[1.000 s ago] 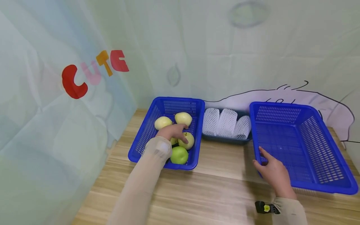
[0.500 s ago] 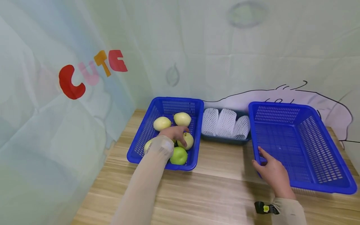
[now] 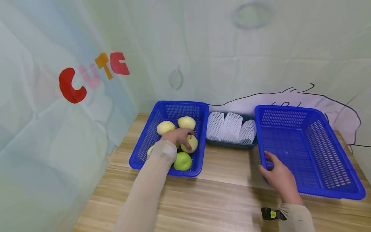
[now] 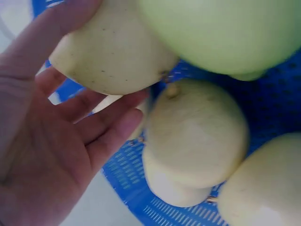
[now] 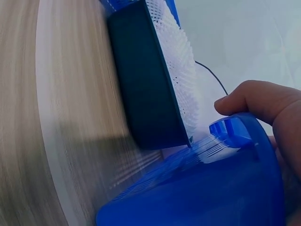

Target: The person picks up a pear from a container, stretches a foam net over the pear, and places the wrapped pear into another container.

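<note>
My left hand (image 3: 179,136) reaches into the left blue basket (image 3: 204,138) and grips a pale yellow pear (image 3: 192,144). In the left wrist view, thumb and fingers curve round that pear (image 4: 113,56), and more pears (image 4: 202,136) lie close beside it. A green apple (image 3: 183,161) sits just in front of the gripped pear. Two pears (image 3: 186,123) lie toward the back; the forearm partly hides others. My right hand (image 3: 280,178) holds the near-left rim of the right blue basket (image 3: 330,192), its thumb outside. The right wrist view shows the thumb (image 5: 240,96) at the rim (image 5: 235,129).
Between the baskets stands a dark green tray (image 3: 232,144) holding white foam net sleeves (image 3: 232,127). All rest on a wooden table (image 3: 214,199) against a printed cloth backdrop (image 3: 220,64). A black strap (image 3: 272,214) is by the right wrist.
The left hand stays at the same pear, its fingers drawn slightly closer round it. The right hand keeps its place on the basket rim. The head view shifts slightly.
</note>
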`<state>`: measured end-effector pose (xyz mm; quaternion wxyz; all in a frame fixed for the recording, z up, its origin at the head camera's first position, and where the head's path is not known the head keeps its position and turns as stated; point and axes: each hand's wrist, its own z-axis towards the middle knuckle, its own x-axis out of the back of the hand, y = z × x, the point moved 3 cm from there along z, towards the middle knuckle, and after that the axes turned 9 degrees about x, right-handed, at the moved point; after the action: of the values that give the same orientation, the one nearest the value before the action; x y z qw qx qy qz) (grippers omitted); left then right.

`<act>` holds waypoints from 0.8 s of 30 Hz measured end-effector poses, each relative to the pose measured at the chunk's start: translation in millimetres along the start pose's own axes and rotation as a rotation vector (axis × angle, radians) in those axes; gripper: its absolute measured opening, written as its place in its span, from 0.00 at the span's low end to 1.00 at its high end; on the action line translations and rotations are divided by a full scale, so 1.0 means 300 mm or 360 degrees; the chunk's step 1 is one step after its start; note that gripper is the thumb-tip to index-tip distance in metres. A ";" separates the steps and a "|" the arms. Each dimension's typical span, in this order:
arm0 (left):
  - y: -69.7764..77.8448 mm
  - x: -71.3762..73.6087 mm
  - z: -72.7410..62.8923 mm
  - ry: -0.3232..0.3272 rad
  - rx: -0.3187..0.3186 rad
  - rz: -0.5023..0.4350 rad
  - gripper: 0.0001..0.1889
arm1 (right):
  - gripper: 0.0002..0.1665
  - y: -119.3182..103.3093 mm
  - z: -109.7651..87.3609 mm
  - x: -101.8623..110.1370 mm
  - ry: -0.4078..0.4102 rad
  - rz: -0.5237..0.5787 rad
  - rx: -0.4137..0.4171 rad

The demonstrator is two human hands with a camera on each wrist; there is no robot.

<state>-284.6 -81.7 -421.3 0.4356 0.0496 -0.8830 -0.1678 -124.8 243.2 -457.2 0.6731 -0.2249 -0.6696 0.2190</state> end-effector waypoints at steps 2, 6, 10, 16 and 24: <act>0.005 0.018 0.000 0.0026 -0.0072 -0.0007 0.36 | 0.41 0.000 0.002 0.002 -0.0020 0.0012 0.0004; 0.010 0.050 -0.006 0.0098 -0.0186 -0.0036 0.35 | 0.46 -0.003 0.014 0.010 -0.0148 0.0042 0.0004; 0.007 0.070 -0.022 0.0178 -0.0250 -0.0115 0.34 | 0.52 -0.007 0.032 0.011 -0.0283 0.0027 -0.0004; 0.027 0.085 -0.050 0.0296 -0.0385 -0.0215 0.32 | 0.52 -0.027 0.062 0.006 -0.0246 0.0045 0.0012; 0.069 0.073 -0.099 0.0374 -0.0482 -0.0400 0.35 | 0.39 -0.031 0.088 -0.015 -0.0031 0.0063 0.0035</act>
<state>-273.7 -74.9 -381.0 0.5137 0.1124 -0.7778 -0.3443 -151.2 233.3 -455.1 0.6645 -0.2285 -0.6692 0.2417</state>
